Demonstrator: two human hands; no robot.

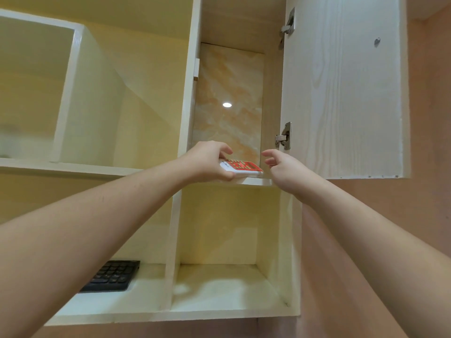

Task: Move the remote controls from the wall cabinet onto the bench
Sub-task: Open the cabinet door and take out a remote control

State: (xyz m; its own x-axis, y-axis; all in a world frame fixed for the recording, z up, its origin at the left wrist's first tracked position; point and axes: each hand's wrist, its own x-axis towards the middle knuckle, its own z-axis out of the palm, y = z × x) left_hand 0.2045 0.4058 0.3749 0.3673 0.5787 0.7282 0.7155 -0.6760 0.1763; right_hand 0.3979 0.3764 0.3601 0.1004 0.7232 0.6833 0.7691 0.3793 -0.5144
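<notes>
Pale wood wall cabinet [188, 98], red-and-white remote control [244, 168] on upper shelf [256, 182], black keyboard [114, 275] on lower shelf [146, 306]

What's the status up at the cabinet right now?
Left hand gripping the remote control on the cabinet shelf. Right hand open beside it, holding nothing. Cabinet door open, nothing blocking.

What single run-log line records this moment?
left hand grips remote control | on cabinet shelf | right hand open beside | door open

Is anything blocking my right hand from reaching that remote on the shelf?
Nothing visible. The right hand hovers open just right of the remote, with bare shelf between them. The left hand already grips its other end, and the door is swung open.
</notes>
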